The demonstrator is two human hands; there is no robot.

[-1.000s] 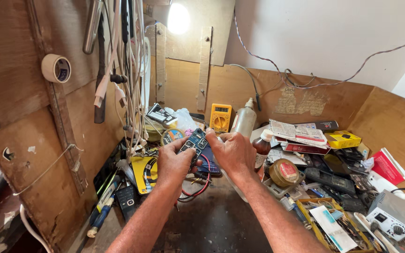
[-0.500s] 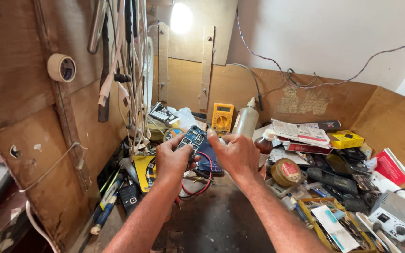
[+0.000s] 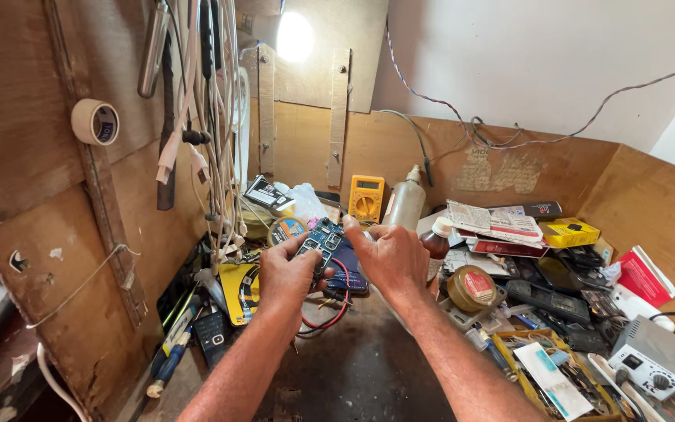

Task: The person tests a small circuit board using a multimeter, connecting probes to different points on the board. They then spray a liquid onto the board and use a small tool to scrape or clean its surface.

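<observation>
Plywood walls are boxing in a cluttered dark workbench [image 3: 353, 375], with both hands meeting at centre frame.

Both hands are holding a small blue rectangular circuit board [image 3: 323, 238] up above the bench, just left of centre. Its long axis is tilting from lower left to upper right. The left hand [image 3: 289, 275] is pinching the lower end, fingers curled under; the right hand [image 3: 388, 258] is closing thumb and fingers on the upper right edge, so each hand is gripping one end. Red wires [image 3: 336, 306] are looping down beneath the board. A yellow multimeter [image 3: 366, 198] is standing behind, and white cables [image 3: 212, 117] are hanging at upper left.
</observation>
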